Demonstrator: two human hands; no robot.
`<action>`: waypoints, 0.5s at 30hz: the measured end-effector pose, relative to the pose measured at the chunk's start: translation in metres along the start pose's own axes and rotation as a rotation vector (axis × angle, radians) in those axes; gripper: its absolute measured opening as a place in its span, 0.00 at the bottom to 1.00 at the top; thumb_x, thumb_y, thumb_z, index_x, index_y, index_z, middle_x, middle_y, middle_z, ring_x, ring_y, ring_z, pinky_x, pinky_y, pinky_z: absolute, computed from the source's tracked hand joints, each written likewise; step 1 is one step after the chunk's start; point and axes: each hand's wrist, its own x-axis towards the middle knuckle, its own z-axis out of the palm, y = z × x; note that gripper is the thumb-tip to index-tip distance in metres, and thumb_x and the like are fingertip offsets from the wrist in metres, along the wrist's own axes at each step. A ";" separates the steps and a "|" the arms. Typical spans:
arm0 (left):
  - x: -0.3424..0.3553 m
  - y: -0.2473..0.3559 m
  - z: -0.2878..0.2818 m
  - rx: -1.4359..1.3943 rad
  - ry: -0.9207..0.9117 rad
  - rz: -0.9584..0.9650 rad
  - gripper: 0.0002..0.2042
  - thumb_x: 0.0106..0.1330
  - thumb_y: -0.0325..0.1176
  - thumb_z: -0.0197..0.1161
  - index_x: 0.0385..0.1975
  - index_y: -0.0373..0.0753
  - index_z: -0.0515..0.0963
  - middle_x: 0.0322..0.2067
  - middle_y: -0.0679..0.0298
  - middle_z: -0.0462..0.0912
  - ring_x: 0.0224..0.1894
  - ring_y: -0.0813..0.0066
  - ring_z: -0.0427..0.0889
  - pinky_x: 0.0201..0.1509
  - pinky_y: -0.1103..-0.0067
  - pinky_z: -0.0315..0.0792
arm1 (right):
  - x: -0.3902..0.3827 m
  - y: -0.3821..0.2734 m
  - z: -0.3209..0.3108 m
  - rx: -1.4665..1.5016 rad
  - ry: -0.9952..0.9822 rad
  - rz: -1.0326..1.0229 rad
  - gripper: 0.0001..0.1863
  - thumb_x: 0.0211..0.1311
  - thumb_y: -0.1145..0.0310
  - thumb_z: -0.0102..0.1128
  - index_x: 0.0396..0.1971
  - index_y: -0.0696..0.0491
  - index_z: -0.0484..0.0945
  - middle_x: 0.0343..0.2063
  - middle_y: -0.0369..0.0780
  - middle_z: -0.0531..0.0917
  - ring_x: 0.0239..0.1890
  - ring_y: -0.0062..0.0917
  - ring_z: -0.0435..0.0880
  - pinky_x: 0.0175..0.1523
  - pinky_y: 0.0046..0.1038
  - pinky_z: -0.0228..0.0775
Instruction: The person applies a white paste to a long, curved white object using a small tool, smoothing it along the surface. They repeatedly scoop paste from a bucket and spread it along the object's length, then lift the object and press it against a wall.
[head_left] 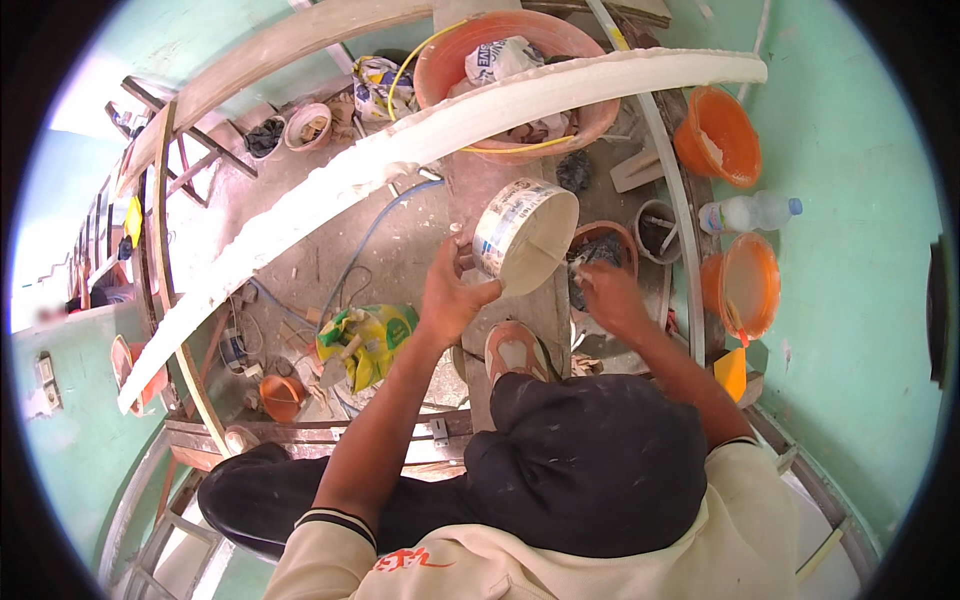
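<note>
My left hand (455, 295) grips a round white plastic tub (530, 235) by its rim and side, thumb near the edge. The tub is tilted, its pale inside turned toward me. To its right my right hand (612, 300) is closed, with a little whitish stuff at the fingertips; what it holds is too small to name. Just beyond that hand, a reddish bucket (628, 245) has a dark plastic bag (598, 255) in it. Past the tub, a long white plaster moulding (400, 150) crosses the view from lower left to upper right.
A large salmon basin (440, 60) holds bags at the back. Orange buckets (735, 135) and a clear plastic bottle (755, 212) stand along the right. A yellow-green bag (385, 350) lies lower left, near a blue hose (365, 240). A metal bar (672, 180) runs along the right side.
</note>
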 end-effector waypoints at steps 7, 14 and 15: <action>-0.005 -0.011 0.005 -0.187 -0.037 -0.014 0.35 0.57 0.21 0.70 0.66 0.34 0.64 0.58 0.59 0.75 0.59 0.66 0.76 0.60 0.64 0.76 | -0.006 -0.037 -0.009 1.430 -0.451 0.751 0.13 0.76 0.64 0.53 0.49 0.55 0.80 0.32 0.37 0.83 0.22 0.19 0.77 0.23 0.23 0.66; -0.006 -0.026 -0.008 -0.476 -0.079 -0.336 0.29 0.68 0.31 0.62 0.69 0.36 0.63 0.60 0.59 0.76 0.61 0.62 0.77 0.59 0.58 0.79 | -0.008 -0.007 -0.004 1.853 -0.408 0.577 0.09 0.77 0.64 0.53 0.42 0.53 0.77 0.29 0.35 0.80 0.22 0.17 0.76 0.21 0.20 0.62; -0.006 -0.034 -0.011 -0.486 -0.071 -0.373 0.30 0.68 0.32 0.61 0.70 0.35 0.63 0.60 0.59 0.76 0.61 0.62 0.77 0.59 0.58 0.79 | -0.007 -0.005 -0.004 1.870 -0.389 0.558 0.09 0.77 0.64 0.53 0.42 0.53 0.77 0.29 0.35 0.80 0.22 0.17 0.76 0.22 0.20 0.62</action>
